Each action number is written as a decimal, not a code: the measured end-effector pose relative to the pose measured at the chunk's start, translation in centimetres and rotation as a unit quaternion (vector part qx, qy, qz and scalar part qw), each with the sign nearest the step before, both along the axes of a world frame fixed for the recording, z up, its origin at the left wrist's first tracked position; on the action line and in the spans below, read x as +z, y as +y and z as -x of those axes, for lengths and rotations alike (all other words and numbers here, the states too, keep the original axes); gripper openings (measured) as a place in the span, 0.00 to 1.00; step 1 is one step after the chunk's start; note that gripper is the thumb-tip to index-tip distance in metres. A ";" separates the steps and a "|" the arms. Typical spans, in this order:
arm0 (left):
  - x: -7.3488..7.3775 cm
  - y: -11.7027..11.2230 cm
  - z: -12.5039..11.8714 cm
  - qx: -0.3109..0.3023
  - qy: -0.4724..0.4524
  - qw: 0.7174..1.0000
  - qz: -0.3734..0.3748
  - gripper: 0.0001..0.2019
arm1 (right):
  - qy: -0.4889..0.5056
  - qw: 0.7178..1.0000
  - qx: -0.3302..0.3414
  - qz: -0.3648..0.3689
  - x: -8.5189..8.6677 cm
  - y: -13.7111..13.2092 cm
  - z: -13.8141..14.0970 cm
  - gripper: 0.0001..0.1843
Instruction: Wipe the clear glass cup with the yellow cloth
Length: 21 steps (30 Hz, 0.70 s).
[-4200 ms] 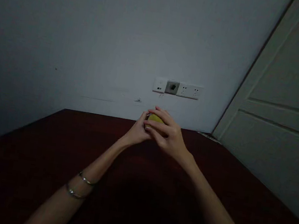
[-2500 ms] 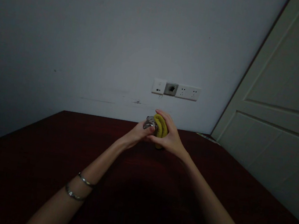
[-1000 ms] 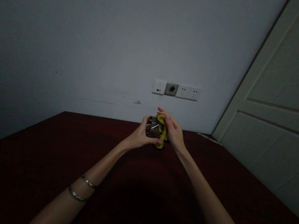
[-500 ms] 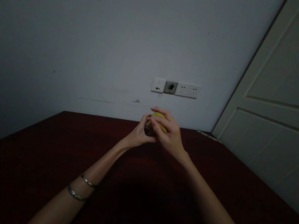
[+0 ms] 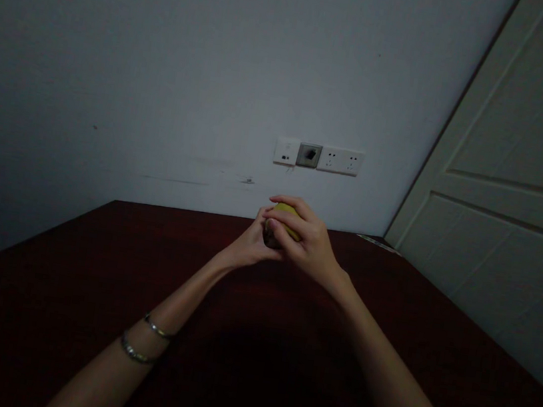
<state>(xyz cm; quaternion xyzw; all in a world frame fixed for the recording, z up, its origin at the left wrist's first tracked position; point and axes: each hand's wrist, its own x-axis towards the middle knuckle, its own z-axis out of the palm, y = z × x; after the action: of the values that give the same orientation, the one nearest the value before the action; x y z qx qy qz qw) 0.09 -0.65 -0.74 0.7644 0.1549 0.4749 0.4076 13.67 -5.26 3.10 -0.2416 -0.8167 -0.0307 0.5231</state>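
Observation:
Both my hands are held together above the far part of a dark red table (image 5: 88,285). My left hand (image 5: 247,249) is wrapped round a small clear glass, now almost hidden between the hands. My right hand (image 5: 307,243) is closed over a yellow cloth (image 5: 286,212) that it presses onto the top of the glass. Only a strip of the cloth shows between my fingers. Two thin metal bangles (image 5: 144,340) sit on my left forearm.
A grey-white wall rises right behind the table, with a row of wall sockets (image 5: 317,157) above my hands. A white panelled door (image 5: 515,197) stands at the right. A thin flat thing (image 5: 380,243) lies at the table's far right corner.
A second ago the glass showed in my left hand with the cloth at its right side. My right hand has since come over the top with the cloth and covers the glass.

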 end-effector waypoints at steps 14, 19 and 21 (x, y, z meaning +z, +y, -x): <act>-0.1 -0.1 0.0 0.023 0.021 0.999 -0.035 0.35 | 0.026 0.999 -0.011 0.036 -0.1 0.7 -0.7 0.12; 0.1 -0.3 0.0 0.016 0.032 0.999 -0.028 0.39 | 0.096 0.991 0.018 0.092 -0.1 1.6 -1.3 0.11; 0.1 -0.2 0.0 0.016 0.036 0.999 -0.030 0.40 | 0.141 0.983 0.020 0.113 -0.2 1.9 -1.4 0.10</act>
<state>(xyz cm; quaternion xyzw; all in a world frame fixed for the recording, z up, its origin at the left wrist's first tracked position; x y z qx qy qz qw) 0.13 -0.90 -0.66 0.7898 0.1678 0.4585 0.3712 15.02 -3.33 2.90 -0.2847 -0.7377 0.1069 0.6028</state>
